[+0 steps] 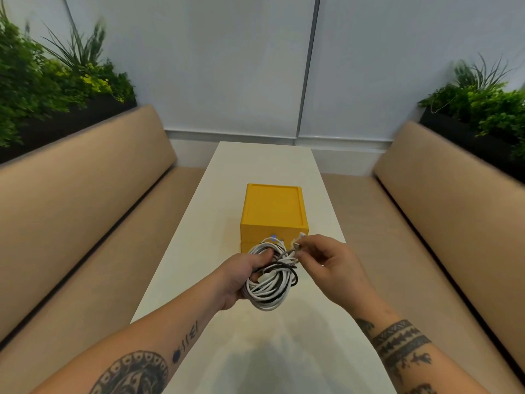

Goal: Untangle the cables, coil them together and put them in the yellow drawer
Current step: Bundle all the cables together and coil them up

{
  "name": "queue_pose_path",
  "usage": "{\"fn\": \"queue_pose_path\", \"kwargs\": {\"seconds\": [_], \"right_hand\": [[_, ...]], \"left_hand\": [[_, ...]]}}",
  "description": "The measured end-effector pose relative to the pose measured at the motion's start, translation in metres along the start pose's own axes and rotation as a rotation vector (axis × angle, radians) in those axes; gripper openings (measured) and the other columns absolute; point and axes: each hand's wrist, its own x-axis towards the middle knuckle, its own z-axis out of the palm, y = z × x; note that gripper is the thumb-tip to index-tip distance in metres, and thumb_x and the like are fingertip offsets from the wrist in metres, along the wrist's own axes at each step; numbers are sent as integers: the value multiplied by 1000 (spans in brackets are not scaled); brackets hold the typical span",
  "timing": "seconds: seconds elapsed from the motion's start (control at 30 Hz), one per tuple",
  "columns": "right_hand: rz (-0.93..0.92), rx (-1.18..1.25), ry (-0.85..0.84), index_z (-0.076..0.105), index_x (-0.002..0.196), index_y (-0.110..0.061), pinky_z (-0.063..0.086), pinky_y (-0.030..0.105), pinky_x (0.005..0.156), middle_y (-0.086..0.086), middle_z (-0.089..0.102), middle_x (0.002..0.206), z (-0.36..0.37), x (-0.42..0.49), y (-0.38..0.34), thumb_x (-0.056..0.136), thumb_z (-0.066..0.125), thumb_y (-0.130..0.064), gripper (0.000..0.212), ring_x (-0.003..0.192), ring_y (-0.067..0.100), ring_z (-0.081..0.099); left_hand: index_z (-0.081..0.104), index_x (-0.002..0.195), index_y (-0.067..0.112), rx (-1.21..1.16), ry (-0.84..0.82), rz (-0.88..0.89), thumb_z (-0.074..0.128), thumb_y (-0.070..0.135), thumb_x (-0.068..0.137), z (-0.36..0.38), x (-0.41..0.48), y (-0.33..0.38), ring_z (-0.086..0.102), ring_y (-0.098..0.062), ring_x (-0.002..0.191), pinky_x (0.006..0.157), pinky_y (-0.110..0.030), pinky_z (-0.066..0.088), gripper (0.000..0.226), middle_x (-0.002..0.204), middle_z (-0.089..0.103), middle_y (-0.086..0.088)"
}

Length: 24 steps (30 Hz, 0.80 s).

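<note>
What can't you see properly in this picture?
- Front of the yellow drawer box: the cable coil and both hands cover it, so open or shut is unclear.
- Cable plugs: too small and blurred near the right hand.
- Left hand fingers: hidden behind the coil.
- Elbows: cut off by the bottom edge.

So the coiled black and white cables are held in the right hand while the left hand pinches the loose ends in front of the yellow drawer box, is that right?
Not quite: the hands are swapped. In the head view the left hand holds the coiled black and white cables, and the right hand pinches the loose ends in front of the yellow drawer box.
</note>
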Motion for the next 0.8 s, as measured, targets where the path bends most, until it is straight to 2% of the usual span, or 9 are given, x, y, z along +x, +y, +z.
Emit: {"fn": "queue_pose_path", "kwargs": {"seconds": [0.13, 0.23, 0.33, 0.47, 0.57, 0.63, 0.7, 0.73, 0.8], "right_hand": [[-63, -248, -34, 73, 107, -25, 50, 27, 71, -11, 69, 93, -5, 7, -4, 93, 65, -23, 16, 78, 7, 59], [-145, -345, -127, 72, 107, -26, 52, 35, 71, -7, 63, 94, -8, 16, -8, 95, 62, -26, 16, 82, 15, 60], [-195, -322, -208, 73, 102, -24, 53, 37, 73, -5, 64, 97, -11, 20, -9, 93, 65, -18, 13, 85, 18, 62], [-269, -316, -235, 79, 99, -24, 46, 22, 66, -5, 69, 92, -12, 18, -10, 84, 73, -1, 28, 79, 18, 65], [-344, -366, -241, 78, 106, -22, 41, 19, 68, -2, 70, 97, -8, 15, -12, 83, 72, 4, 35, 82, 21, 67], [-352, -394, -313, 72, 122, -24, 40, 19, 73, -2, 66, 111, -9, 14, -13, 88, 67, 0, 41, 96, 20, 64], [-347, -397, -397, 61, 136, -29, 38, 18, 83, -5, 56, 127, -11, 11, -11, 89, 69, -11, 50, 112, 14, 56], [-339, -392, -414, 59, 138, -30, 37, 18, 85, -5, 54, 130, -12, 10, -10, 87, 74, -17, 55, 114, 12, 53], [-345, -379, -387, 66, 130, -28, 42, 20, 81, -4, 60, 122, -11, 9, -10, 77, 84, -20, 56, 108, 15, 59]], "left_hand": [[67, 117, 3, 84, 18, 5, 77, 71, 50, 4, 2, -1, 57, -26, 86, 78, -38, 41, 96, 97, 60, -13], [67, 118, 3, 101, 18, 8, 76, 71, 45, 5, 3, -1, 56, -26, 86, 79, -39, 41, 100, 98, 59, -12], [67, 118, 4, 88, 15, -1, 76, 69, 46, 4, 3, -1, 57, -26, 87, 79, -38, 41, 97, 99, 60, -12], [70, 116, 6, 61, 12, 1, 74, 62, 64, 2, 0, -2, 60, -26, 86, 78, -36, 43, 77, 99, 64, -12], [70, 118, 7, -3, 6, -10, 71, 57, 73, 1, -1, -3, 59, -27, 89, 76, -36, 44, 67, 101, 64, -12], [70, 116, 7, -75, -21, -8, 71, 55, 78, -1, -3, -4, 61, -28, 87, 76, -35, 45, 61, 101, 63, -13], [72, 112, 11, -142, -67, 0, 65, 50, 88, -3, -6, -5, 65, -25, 78, 70, -31, 49, 46, 98, 68, -11], [73, 110, 13, -156, -82, -2, 64, 49, 89, -4, -6, -5, 66, -23, 76, 70, -31, 50, 43, 97, 69, -10], [74, 109, 15, -151, -117, -2, 68, 50, 83, -5, -6, -6, 65, -25, 83, 78, -35, 49, 44, 102, 69, -12]]}}
